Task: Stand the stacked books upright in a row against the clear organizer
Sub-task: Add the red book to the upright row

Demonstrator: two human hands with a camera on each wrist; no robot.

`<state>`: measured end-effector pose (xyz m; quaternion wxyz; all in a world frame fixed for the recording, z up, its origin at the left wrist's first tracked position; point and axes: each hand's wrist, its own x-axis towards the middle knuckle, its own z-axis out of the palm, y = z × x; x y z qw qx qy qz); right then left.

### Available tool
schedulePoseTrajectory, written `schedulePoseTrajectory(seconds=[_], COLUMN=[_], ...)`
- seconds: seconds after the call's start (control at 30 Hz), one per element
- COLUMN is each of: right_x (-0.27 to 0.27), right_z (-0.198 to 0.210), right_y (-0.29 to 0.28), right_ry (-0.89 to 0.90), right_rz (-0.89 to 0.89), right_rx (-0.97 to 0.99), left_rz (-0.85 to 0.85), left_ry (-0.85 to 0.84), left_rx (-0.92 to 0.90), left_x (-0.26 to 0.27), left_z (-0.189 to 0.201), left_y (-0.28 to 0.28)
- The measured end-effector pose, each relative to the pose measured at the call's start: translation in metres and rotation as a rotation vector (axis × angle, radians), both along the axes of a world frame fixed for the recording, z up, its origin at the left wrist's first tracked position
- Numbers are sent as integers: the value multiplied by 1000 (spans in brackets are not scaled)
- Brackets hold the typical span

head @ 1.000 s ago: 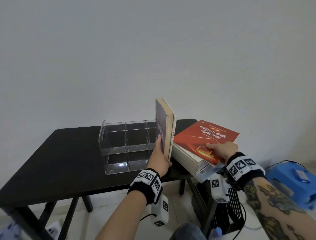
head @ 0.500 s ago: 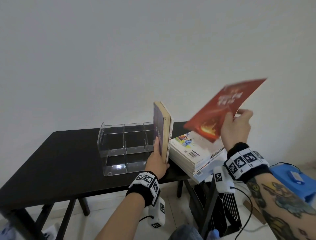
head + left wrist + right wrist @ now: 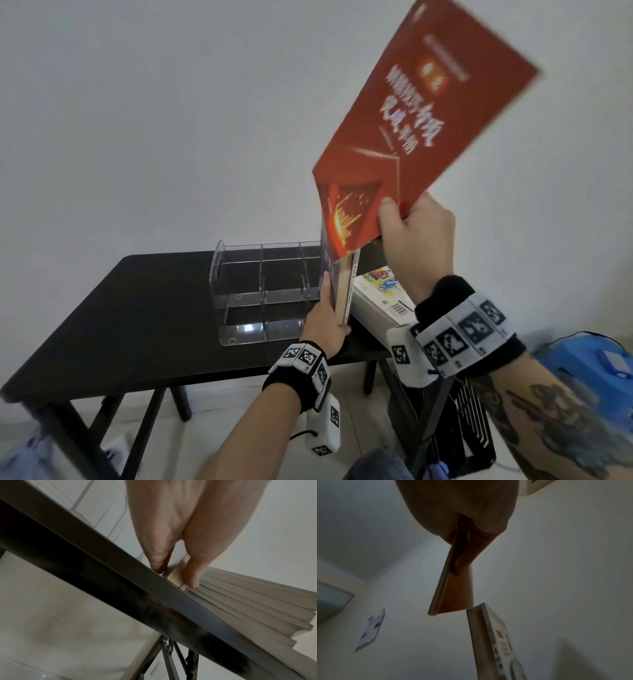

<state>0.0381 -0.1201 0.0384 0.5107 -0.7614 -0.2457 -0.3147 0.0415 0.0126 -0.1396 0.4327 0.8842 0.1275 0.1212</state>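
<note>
My right hand (image 3: 411,236) pinches a thin red book (image 3: 421,126) by its lower edge and holds it high in the air, tilted, above the table; the right wrist view shows the same red book (image 3: 452,582) edge-on between thumb and fingers. My left hand (image 3: 329,315) grips a purple-covered book (image 3: 337,284) that stands upright against the right end of the clear organizer (image 3: 260,287). In the left wrist view my thumb and fingers (image 3: 192,573) clasp this book's lower edge at the table rim. A stack of books (image 3: 380,301) lies flat just right of it.
The black table (image 3: 120,318) has bare surface left of the organizer. A blue object (image 3: 596,363) sits on the floor at the right, and a black slatted unit (image 3: 455,428) stands under the table's right end. A white wall is close behind.
My right hand has lifted the red book off the stack and swung it up and toward the standing book. The left hand stays on the upright book.
</note>
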Motion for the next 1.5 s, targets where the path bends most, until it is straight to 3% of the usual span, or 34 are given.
schedulePoseTrajectory(seconds=[0.1,0.27,0.4,0.6,0.73,0.87,0.93,1.1,1.2,1.27,1.37,1.5], right_x=[-1,-7,-18,-15,-12,-14,-3,51,68,73,79,94], right_z=[-18,-47,-61,-90,-101,-96,-96,-116,-132,-137,-140,-140], right_y=[12,24,31,41,39,16,3,-17,-31,-40,-51,-60], right_ry=[-16,-14,-35,53,98,6,-20,328,385,540,759,934], right_rz=[1,-99,-114,-183,-114,23,-14,-254,-412,-477,-465,-292], right_rx=[-288,-646,-887,-843,-717,-558,-486,-384,-488,-550,-516,-291], left_rz=[16,-20,-109,-133,-159,-128,-143,-118,-122,-124,-125,-126], left_ry=[-19,-139,-228,-209,-176,-148,-110,-62,-83,-84,-92,-80], left_rx=[-41,-334,-311,-169,-140,-173,-213,-199,-204,-213,-214,-190], left_x=[-5,-13,-22,-29,-37,-31,-35,-32,-32,-31,-30,-29], left_z=[2,-2,-11,-11,5,9,7,9,7,5,4,3], left_y=[-3,-5,-5,-6,-6,-4,-1,0,-2,-2,-3,-6])
